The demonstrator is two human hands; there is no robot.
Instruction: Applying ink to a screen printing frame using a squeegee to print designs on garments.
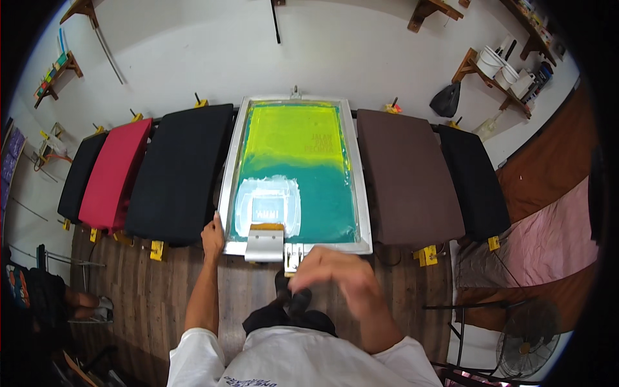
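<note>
Two bare hands are at the near end of a rectangular printing screen with a silver metal frame and green-and-yellow mesh, centred before the person. The left hand touches the frame's near-left corner — whether its fingers grasp the edge, I cannot tell. The right hand, blurred, bends beside a small metal clamp; its grip cannot be made out. A silver metal squeegee with an amber blade lies over the near rail, its blade by a white ink patch. Flanking the screen: a black fabric-covered board left, a brown one right.
</note>
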